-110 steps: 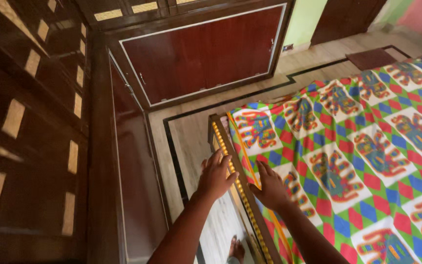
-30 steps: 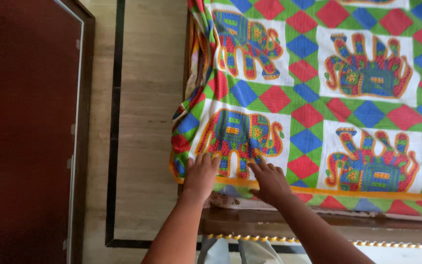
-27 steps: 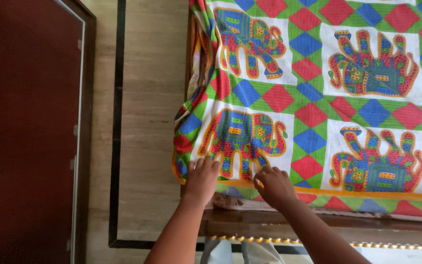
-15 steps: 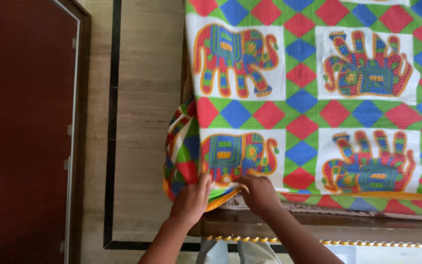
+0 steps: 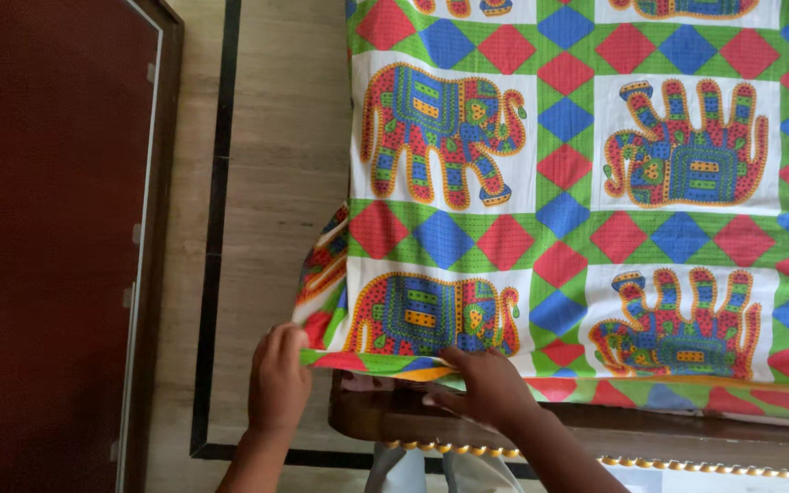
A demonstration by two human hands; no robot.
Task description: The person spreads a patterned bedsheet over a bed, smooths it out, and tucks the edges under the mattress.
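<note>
Patchwork bedsheet [image 5: 541, 183] corner gripped by left hand [image 5: 278, 379]; right hand [image 5: 486, 388] pressing hem

Two hands were in view: the left hand [image 5: 278, 376] at about seven o'clock and the right hand [image 5: 486, 391] at six o'clock. One patterned bedsheet [image 5: 595, 219] filled the field from twelve to four o'clock. On it, four whole elephant figures could be counted, two at the left and two at the right, with parts of two more cut off at twelve o'clock. One wooden bed frame [image 5: 394, 422] ran along six o'clock. One dark red cabinet door [image 5: 47, 246] stood at nine o'clock.
</note>
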